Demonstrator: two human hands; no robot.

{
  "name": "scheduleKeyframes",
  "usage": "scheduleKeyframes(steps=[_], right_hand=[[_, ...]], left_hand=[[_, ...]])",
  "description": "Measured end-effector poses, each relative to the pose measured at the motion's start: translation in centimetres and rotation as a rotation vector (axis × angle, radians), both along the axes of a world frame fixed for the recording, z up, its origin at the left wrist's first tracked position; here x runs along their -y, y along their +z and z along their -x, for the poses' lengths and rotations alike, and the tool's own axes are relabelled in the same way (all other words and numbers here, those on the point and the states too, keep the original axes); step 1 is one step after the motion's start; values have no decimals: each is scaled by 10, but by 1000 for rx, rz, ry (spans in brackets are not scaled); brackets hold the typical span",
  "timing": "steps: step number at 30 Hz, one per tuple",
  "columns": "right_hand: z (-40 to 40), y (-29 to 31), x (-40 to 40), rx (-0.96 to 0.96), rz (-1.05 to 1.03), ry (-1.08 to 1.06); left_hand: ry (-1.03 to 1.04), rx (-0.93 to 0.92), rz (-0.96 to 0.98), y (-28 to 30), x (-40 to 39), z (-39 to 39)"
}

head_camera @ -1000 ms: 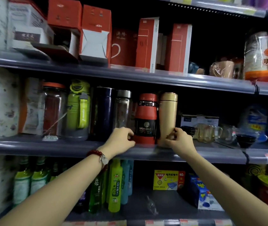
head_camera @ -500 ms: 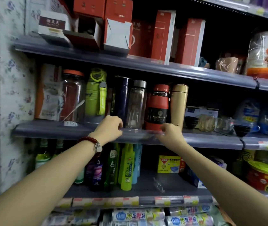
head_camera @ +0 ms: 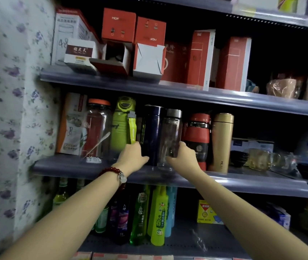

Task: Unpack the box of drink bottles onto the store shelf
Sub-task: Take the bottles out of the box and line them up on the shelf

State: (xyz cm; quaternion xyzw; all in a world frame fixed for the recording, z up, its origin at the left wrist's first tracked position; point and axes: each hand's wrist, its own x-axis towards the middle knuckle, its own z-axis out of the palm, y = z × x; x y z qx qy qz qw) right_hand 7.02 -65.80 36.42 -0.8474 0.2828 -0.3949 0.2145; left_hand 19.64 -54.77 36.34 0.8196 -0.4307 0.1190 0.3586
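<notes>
Risk: clear bottle [head_camera: 171,136] gripped low by right hand [head_camera: 182,156], navy bottle [head_camera: 152,134] by left hand [head_camera: 133,156]; red bottle [head_camera: 198,139] at 3 o'clock could be toppled.

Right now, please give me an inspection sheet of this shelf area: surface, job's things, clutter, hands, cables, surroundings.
Surface: middle shelf, grey, holds a row of upright bottles.
Job's things: navy bottle and clear bottle side by side; red bottle and gold bottle to their right.
Clutter: opened red boxes above.
Hands: left hand at the navy bottle's base; right hand grips the clear bottle.
Cables: nothing seen.
Surroundings: floral wall on the left.
</notes>
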Motion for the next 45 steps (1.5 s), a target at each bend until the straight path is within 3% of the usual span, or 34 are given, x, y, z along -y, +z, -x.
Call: scheduleKeyframes(steps=[12,23,29,40,45], right_hand=[[-22,-7,20,78,-205,43],[-31,-23,28,165,-131,16],[-25,-21,28,169,-148,46],[-31,-25,25,155,-111,0],[-43,-22,17,166,-175,-104]], left_hand=[[8,-248,23,-5,36,-10],[237,-142,93,-16,50,3],[147,-207,24,-8,46,-3],[178,-97,86,-22,49,-6],[201,-152,93,-18,51,-4]])
